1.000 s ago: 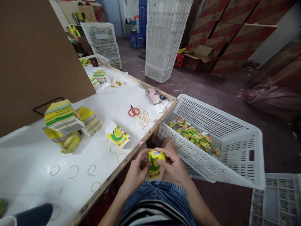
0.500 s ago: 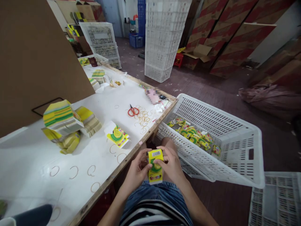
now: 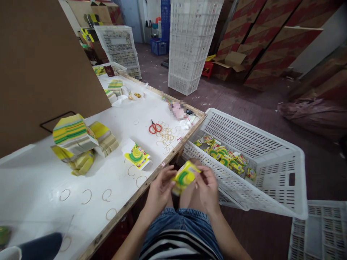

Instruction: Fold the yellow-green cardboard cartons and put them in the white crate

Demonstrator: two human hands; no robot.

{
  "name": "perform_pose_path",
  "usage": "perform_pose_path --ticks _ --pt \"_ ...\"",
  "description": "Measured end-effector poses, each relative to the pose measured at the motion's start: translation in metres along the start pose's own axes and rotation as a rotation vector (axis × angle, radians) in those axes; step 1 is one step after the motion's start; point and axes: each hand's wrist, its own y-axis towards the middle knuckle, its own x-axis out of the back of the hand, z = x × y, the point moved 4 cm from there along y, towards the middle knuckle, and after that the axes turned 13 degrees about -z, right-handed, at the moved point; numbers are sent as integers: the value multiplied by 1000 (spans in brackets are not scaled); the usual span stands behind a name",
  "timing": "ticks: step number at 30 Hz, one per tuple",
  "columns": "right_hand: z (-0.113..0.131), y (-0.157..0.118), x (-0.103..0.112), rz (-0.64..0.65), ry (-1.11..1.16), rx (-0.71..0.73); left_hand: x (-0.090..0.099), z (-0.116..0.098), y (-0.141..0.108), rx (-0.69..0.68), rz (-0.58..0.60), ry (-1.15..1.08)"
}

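Above my lap I hold a small yellow-and-green carton (image 3: 186,175), tilted and slightly blurred. My right hand (image 3: 208,185) grips its right edge between thumb and fingers. At its left edge, the curled fingers of my left hand (image 3: 160,187) pinch the carton; the exact contact is blurred. On the white table to the left lies another flattened yellow-and-green carton (image 3: 137,156). Bundled stacks of flat cartons (image 3: 74,134) rest farther left. Red-handled scissors (image 3: 155,127) lie beside scattered rubber bands (image 3: 166,134).
A white plastic crate (image 3: 279,180) to my right contains several filled-looking small cartons (image 3: 225,155). The table's wooden edge (image 3: 130,202) runs close to my left arm. Stacked white crates (image 3: 191,47) stand beyond, with cardboard boxes (image 3: 260,54) at the back right.
The carton has gone from upright, facing me, to tilted and raised a little. My right hand has shifted to its right edge, and my hands are farther apart.
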Motion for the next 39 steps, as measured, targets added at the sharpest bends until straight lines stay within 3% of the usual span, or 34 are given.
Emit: perform_pose_path --ticks 3,5,8,12,21,24,34,39 --pt "3 14 13 -277 269 -20 28 4 16 -203 -276 424" --pt "-2 15 10 -228 307 -133 44 14 24 -259 -348 647" --pt "-18 1 -3 -18 190 -351 54 32 29 -285 -302 811" --pt "-24 -17 -15 74 128 -367 61 39 26 -337 -348 888" --pt "-17 -20 -24 179 127 -373 90 31 37 -337 -363 955" --pt "-19 -26 -26 211 142 -422 95 28 38 -322 -409 983" --pt "-13 -30 -33 264 143 -439 117 19 42 -232 -371 920" --pt "-10 -33 -35 276 134 -435 122 12 37 -228 -477 907"
